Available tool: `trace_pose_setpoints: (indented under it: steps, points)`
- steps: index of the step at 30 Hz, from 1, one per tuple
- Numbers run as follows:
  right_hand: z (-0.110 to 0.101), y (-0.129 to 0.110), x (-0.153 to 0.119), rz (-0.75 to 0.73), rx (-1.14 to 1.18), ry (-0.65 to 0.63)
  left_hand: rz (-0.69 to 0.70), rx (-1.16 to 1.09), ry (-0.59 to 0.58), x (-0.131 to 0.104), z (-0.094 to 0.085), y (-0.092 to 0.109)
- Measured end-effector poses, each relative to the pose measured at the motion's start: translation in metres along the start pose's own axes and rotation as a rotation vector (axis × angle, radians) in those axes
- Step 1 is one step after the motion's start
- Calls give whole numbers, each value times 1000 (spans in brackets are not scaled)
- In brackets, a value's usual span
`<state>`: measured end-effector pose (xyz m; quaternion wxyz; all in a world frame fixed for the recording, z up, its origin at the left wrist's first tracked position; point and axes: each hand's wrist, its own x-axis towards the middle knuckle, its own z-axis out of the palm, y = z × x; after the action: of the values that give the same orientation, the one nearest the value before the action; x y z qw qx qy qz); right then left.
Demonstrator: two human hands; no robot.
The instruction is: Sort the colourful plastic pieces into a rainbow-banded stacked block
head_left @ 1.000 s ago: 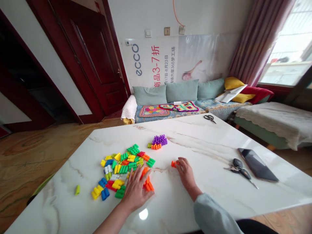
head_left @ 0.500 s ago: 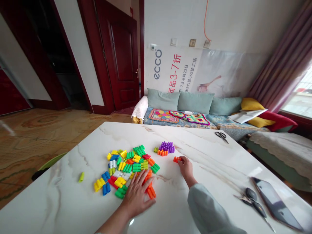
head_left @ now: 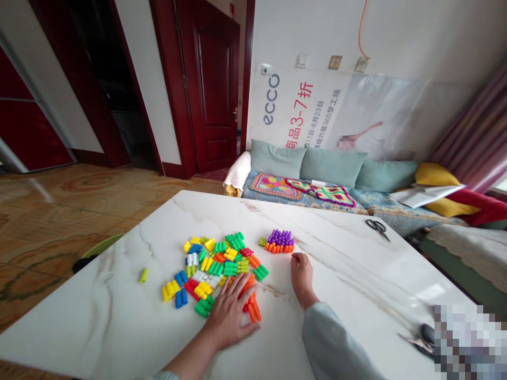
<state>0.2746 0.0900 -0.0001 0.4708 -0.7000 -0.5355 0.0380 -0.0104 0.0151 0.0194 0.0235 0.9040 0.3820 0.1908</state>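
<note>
My left hand [head_left: 229,314] lies with fingers spread over the near right side of a pile of colourful plastic connecting blocks [head_left: 230,268]. Under and beside its fingers are orange blocks [head_left: 254,309]. My right hand [head_left: 302,279] is curled on the tabletop, its fingertips close to the right end of a row of orange blocks [head_left: 279,248]. Whatever those fingers may hold is hidden. Directly behind the orange row stands a cluster of purple blocks [head_left: 281,237]. A small yellow-green block [head_left: 262,241] sits at the left end of the row.
One lime-green piece [head_left: 143,275] lies apart on the left of the white marbled table [head_left: 130,316]. Black scissors [head_left: 378,229] rest near the far right corner. Keys [head_left: 422,338] lie at the near right, beside a blurred-out patch. Behind the table is a sofa with cushions [head_left: 335,166].
My right hand has brought its orange piece to the row, which now reaches further right in front of the purple blocks. My left hand stays on the pile. The view has shifted left.
</note>
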Motion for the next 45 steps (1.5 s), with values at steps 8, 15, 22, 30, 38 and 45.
trace_pose_setpoints:
  steps: [8, 15, 22, 30, 38, 45]
  points:
    - [-1, -30, -38, -115, 49, -148, -35, 4, 9, 1, 0, 2]
    - [21, -91, -46, -203, 52, -249, -56, 2, 62, 0, 5, 1]
    - [4, -113, -68, -179, -81, -297, -66, -9, 42, -1, 5, 2]
    - [-34, -91, -105, -319, -90, -440, -80, -22, 37, 1, 3, 3]
    - [-41, -83, -128, -112, -2, -294, -13, 0, 38, 0, 1, 0]
    - [-18, -98, -144, -108, 62, -235, 17, 9, 20, 1, 2, -3]
